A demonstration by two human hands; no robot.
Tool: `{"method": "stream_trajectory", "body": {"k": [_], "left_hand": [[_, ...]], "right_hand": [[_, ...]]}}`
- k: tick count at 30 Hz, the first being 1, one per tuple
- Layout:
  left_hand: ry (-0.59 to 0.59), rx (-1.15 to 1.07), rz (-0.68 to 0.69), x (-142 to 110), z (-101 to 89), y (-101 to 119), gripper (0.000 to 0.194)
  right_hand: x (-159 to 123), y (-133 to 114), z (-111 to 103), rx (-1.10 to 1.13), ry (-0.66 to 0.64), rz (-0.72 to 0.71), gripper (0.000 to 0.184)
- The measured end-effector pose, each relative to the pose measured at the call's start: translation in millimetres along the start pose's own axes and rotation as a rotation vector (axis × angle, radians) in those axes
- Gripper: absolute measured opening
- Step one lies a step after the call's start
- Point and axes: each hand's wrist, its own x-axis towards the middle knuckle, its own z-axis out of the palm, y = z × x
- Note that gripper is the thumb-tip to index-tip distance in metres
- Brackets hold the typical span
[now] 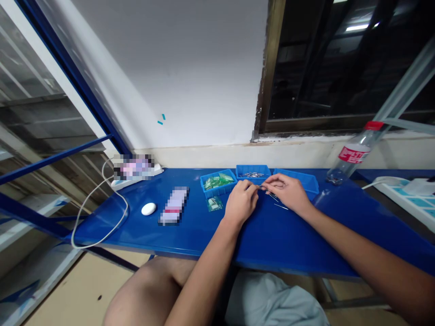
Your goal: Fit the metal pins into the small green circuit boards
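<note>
Blue table [176, 235] lies open before both hands [263, 194], trays [253, 172] just beyond.

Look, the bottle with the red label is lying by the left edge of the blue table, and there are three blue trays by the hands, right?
Not quite. The bottle is at the right end of the blue table, leaning against the window sill, as the head view shows. The three blue trays do sit by the hands.

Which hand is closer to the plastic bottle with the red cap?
Right. The right hand is nearer the bottle, which leans at the table's far right edge. The left hand sits farther left, beyond the right hand, near the tray of green parts.
</note>
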Motion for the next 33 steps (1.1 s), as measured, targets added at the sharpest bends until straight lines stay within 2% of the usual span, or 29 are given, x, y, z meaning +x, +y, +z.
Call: {"method": "stream_trajectory", "body": {"k": [6,13,19,25,29,33], "left_hand": [[-0.039,-0.115,-0.097,-1.0,4.2,2.3,0.04],[0.015,-0.195,-0.134,1.1,3.7,1.0,0.033],[0.094,-0.274,-0.162,2.1,0.8,-1.5,0.025],[0.081,-0.362,-0.201,1.7,-0.5,-1.1,0.011],[0.092,-0.445,-0.263,0.2,2.4,-1.2,0.022],[0.036,-0.454,-0.264,-0.6,3.4,-3.7,0.024]], "right_hand": [[-3.9,0.7,6.1,0.026,-0.005,-0.097,0.037],[-5.5,1.4,9.9,-0.1,-0.021,-0.208,0.025],[-5.5,4.0,10.4,-0.161,-0.065,-0.154,0.026],[-6.3,-1.2,11.9,-0.189,-0.014,-0.163,0.028],[-8.5,-6.9,14.0,-0.177,-0.056,-0.179,0.029],[-8.1,-7.1,14.4,-0.155,-0.081,-0.192,0.029]]}}
